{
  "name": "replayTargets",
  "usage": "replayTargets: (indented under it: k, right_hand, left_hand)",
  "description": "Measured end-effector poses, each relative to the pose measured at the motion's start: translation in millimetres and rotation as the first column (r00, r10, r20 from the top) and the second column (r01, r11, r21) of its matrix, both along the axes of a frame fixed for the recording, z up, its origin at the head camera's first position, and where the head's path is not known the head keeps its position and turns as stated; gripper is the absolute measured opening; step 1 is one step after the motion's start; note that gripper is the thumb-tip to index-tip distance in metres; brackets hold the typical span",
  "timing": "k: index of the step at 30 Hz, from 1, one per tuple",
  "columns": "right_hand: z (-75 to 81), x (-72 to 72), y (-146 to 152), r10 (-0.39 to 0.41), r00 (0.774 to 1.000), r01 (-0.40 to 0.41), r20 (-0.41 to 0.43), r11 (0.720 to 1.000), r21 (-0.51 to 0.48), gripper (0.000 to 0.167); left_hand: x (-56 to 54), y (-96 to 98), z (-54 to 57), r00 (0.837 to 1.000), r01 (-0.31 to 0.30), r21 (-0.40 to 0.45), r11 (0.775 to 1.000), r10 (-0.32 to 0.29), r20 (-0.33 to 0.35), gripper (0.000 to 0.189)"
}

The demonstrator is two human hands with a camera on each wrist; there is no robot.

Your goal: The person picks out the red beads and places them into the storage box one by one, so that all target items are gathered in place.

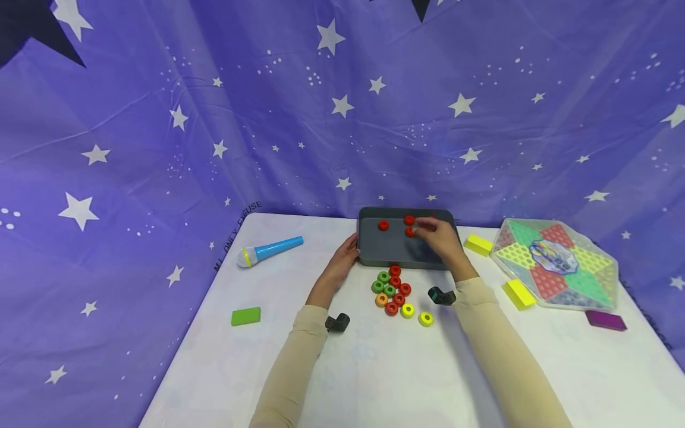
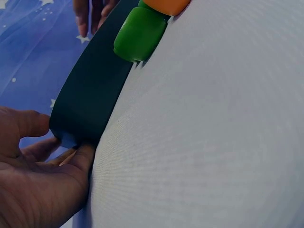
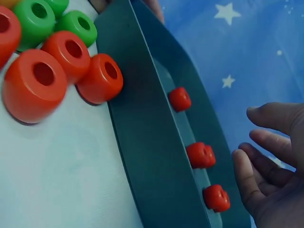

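A dark grey tray (image 1: 385,252) lies at the back of the table with several thick red rings (image 1: 383,225) inside. My left hand (image 1: 342,261) holds the tray's left end; in the left wrist view its thumb and fingers (image 2: 84,156) grip the tray's corner. Over the tray's right part hovers my right hand (image 1: 437,236), fingers apart and loosely bent, with nothing between them in the right wrist view. Just in front of the tray, more red rings (image 1: 395,281), green rings (image 1: 383,277), an orange ring (image 1: 382,299) and yellow rings (image 1: 426,319) stand close together.
To the left lie a blue toy microphone (image 1: 275,248) and a green block (image 1: 245,316). Right of the tray are yellow blocks (image 1: 518,295), a hexagonal Chinese checkers board (image 1: 553,261) and a purple block (image 1: 605,320). A purple star-patterned cloth (image 1: 299,119) hangs behind the table.
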State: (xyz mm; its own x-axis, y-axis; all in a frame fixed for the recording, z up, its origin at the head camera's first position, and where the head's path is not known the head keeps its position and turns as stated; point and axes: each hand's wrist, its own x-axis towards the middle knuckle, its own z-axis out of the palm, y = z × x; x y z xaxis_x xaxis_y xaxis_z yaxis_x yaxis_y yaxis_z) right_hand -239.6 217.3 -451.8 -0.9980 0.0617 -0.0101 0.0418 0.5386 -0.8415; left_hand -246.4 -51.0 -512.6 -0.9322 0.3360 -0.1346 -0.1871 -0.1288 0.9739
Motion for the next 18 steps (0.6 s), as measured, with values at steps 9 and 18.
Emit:
replayTargets:
  k: [9, 18]
  right_hand:
    - [3.1, 38.6, -1, 0.059, 0.998, -0.056, 0.016, 0.986, -0.155, 0.049]
    - [-17.6, 79.6, -6, 0.266, 0.964, -0.262, 0.011, 0.955, -0.141, 0.04]
  left_hand:
    - [0.2, 2.6, -0.2, 1.0, 0.005, -0.006, 1.0, -0.005, -0.01, 0.057]
    - [-2.9, 0.4, -1.8, 1.0, 0.011, 0.014, 1.0, -0.011, -0.01, 0.057]
